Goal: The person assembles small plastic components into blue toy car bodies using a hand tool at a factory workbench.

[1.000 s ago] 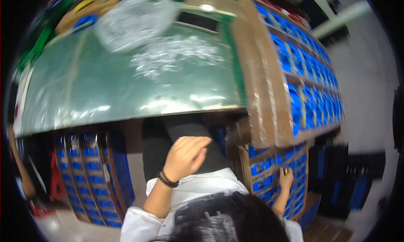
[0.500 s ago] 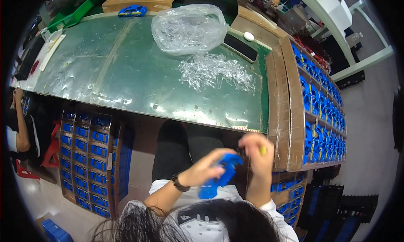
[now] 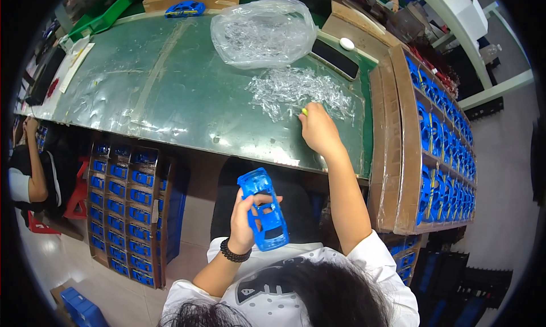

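My left hand (image 3: pixel 243 221) is closed round a blue toy car body shell (image 3: pixel 265 213), held over my lap with its window openings showing. At the near edge of a heap of small clear plastic pieces (image 3: pixel 301 88), my right hand (image 3: pixel 320 131) is closed on a small yellow-green tool (image 3: pixel 305 111). The tool's kind is not clear, as most of it is hidden by the fingers. Behind the heap lies a clear plastic bag (image 3: pixel 264 36) full of similar clear pieces.
A phone (image 3: pixel 334 59) and a round white item (image 3: pixel 347 43) lie beside the bag on the green table (image 3: pixel 114 93). Another blue toy car (image 3: pixel 185 9) stands at the back. Partitioned boxes of blue car shells stand right (image 3: pixel 398 156) and lower left (image 3: pixel 162 224). Another person's arm (image 3: pixel 35 156) shows far left.
My right hand has moved from near the car shell up to the heap, with the yellow-green tool. My left hand has shifted left, turning the shell more upright.
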Tool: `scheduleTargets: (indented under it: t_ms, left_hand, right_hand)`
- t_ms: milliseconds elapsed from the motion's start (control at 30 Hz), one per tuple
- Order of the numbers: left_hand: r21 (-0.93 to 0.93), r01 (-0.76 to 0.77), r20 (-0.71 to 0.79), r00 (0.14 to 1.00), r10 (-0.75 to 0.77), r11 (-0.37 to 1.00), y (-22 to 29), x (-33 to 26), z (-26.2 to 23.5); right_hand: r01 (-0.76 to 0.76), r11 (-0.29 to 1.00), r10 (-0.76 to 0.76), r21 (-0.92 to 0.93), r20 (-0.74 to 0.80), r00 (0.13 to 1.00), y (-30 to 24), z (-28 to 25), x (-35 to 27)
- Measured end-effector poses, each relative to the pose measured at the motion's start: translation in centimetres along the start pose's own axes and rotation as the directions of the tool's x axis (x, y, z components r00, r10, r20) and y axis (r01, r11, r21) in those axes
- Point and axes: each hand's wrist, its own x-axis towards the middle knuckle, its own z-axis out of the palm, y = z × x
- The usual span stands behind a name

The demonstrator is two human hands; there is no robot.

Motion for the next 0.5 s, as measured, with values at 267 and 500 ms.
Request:
scheduleTargets:
  t_ms: [267, 500]
  left_hand:
    - [0.301, -0.2, 0.131, 0.977, 0.167, 0.932, -0.6, 1.6, 2.3]
    - [0.46, -0.343, 0.203, 0.939, 0.279, 0.819, -1.8, 3.1, 2.9]
  right_hand:
    - [0.123, 0.883, -0.136, 0.454, -0.005, 0.991, -1.3, -4.2, -6.1]
    - [0.15, 0.947, -0.123, 0.286, -0.11, 0.986, -1.4, -4.3, -8.7]
